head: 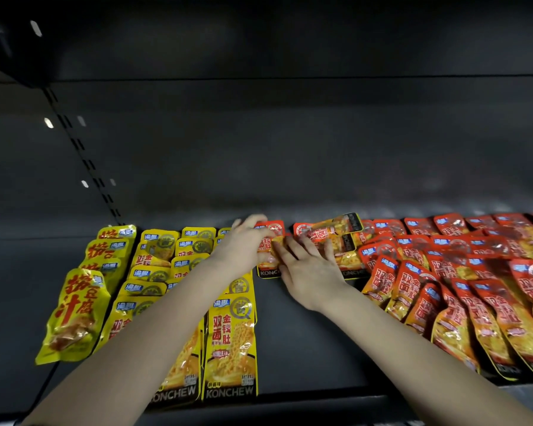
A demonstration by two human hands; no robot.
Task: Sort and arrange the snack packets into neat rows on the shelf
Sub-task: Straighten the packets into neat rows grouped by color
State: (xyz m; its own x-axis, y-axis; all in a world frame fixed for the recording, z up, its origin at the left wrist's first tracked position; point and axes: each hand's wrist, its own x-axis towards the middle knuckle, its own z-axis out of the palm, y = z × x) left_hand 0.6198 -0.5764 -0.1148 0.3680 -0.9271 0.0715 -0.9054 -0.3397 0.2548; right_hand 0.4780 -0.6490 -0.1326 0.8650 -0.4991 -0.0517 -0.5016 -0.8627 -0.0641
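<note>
A slotted metal upright (80,149) slants down through the dark grey shelving. To its right a matte back panel (290,142) stretches wide, with a horizontal seam (290,79) level with the upright's top. To its left, a side panel (19,179) catches small glints of light. From its foot the dim shelf (305,348) runs right.

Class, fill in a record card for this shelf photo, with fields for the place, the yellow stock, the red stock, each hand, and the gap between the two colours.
place: dark shop shelf
yellow packets: left side, overlapping in rows running front to back
red packets: right side, overlapping, less orderly
left hand: holds a single red packet at the back of the gap
right hand: fingers straight and spread, laid on the next red packet
gap: bare strip of shelf between the colours, in front of both hands
</note>
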